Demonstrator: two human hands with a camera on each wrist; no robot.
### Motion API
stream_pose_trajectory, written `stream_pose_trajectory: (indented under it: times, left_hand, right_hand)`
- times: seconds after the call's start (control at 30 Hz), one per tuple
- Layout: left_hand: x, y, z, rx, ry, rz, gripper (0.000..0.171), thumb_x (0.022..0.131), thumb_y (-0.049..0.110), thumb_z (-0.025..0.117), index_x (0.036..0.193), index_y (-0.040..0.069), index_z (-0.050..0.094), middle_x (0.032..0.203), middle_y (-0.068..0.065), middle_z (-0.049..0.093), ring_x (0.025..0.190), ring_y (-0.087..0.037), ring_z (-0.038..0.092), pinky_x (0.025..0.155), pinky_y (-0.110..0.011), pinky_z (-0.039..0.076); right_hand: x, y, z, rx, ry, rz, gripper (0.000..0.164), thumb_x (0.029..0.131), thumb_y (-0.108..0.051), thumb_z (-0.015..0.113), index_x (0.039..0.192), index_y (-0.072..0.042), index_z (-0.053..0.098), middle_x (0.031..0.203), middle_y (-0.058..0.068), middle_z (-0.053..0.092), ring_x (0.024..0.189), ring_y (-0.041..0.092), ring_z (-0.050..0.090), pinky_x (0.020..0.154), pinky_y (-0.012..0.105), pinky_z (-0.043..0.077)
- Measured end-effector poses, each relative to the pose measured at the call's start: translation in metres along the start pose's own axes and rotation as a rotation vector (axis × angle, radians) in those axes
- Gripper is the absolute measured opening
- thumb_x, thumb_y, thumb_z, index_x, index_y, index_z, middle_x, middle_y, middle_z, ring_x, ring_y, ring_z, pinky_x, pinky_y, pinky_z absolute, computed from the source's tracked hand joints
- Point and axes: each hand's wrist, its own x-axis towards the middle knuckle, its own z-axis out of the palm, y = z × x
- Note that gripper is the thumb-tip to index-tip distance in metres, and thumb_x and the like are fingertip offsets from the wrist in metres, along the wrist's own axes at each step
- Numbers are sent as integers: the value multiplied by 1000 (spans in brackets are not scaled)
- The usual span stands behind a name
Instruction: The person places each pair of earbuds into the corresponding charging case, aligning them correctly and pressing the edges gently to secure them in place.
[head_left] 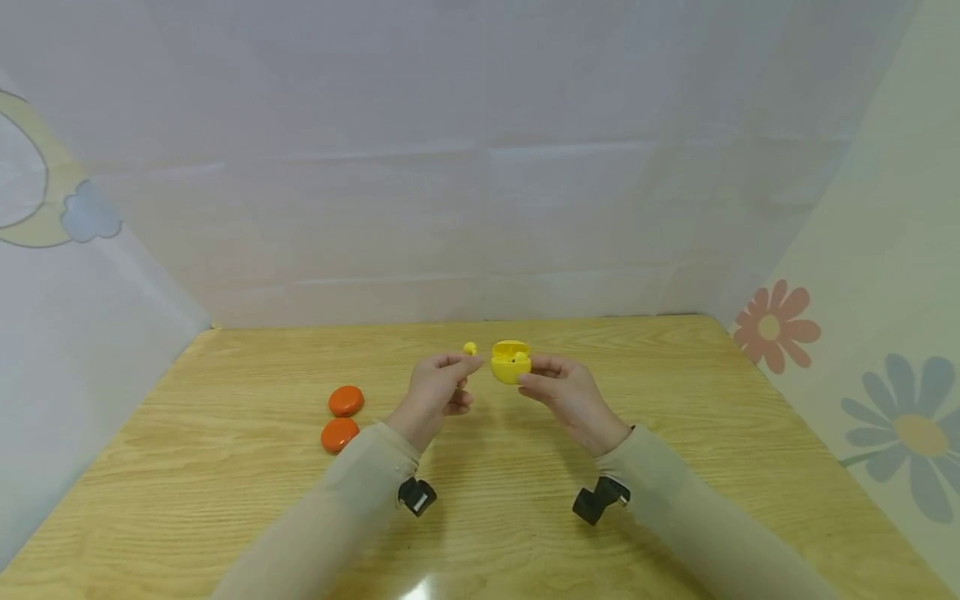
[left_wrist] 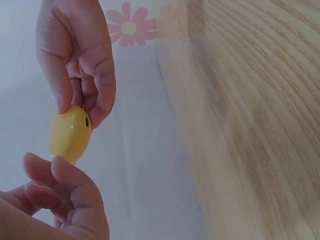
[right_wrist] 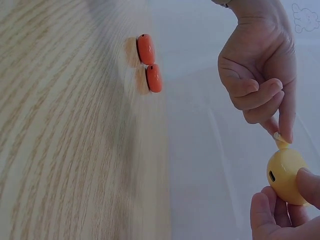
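A yellow earbud [head_left: 470,347] is pinched between the thumb and fingertips of my left hand [head_left: 437,388]. In the right wrist view the same earbud [right_wrist: 281,142] shows just above the rounded case; whether they touch I cannot tell. My right hand [head_left: 567,397] grips the yellow earbud case [head_left: 510,372] by its right side, thumb in front. The lid [head_left: 511,347] stands up, and another yellow earbud [head_left: 519,357] sits inside. A dark port shows on the case [left_wrist: 72,132] in the left wrist view. Both hands are raised above the table.
Two round orange cases [head_left: 346,401] lie close together on the wooden table [head_left: 247,492], left of the left forearm. A pale cloth wall [head_left: 480,208] rises behind the table, with printed side walls at left and right. Each wrist wears a small black camera [head_left: 417,496].
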Motion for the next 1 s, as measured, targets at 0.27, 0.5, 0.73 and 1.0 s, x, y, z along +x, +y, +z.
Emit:
stream_pose_trajectory:
  times: [0.27, 0.5, 0.73, 1.0]
  left_hand:
    - [-3, 3, 7, -11, 5, 19, 22, 91, 21, 70, 105, 4, 65, 62, 1, 44, 44, -8, 47, 47, -21, 47]
    - [-3, 2, 15, -48, -15, 50, 22, 91, 20, 71, 103, 3, 65, 61, 1, 44, 43, -7, 46, 47, -20, 46]
    - [-3, 1, 20, -74, -26, 70, 23, 90, 19, 73, 103, 2, 65, 62, 1, 45, 43, -6, 45, 46, -19, 45]
    - [-2, -2, 26, -44, -16, 112, 22, 88, 18, 74, 99, 1, 66, 61, 1, 46, 42, -6, 43, 46, -18, 43]
  right_hand:
    - [0, 0, 2, -8, 18, 7, 36, 95, 4, 57, 128, 16, 47, 113, 12, 60, 95, 12, 63, 91, 30, 51]
    - [-1, 0, 4, -6, 18, 7, 37, 94, 5, 57, 128, 17, 47, 112, 12, 61, 94, 12, 63, 90, 29, 51]
    - [-1, -1, 5, 0, 18, 14, 38, 94, 6, 56, 129, 16, 46, 113, 12, 59, 95, 11, 62, 91, 29, 51]
    - [-1, -1, 7, -1, 18, 14, 37, 95, 4, 56, 130, 15, 46, 117, 14, 58, 98, 11, 61, 94, 31, 49]
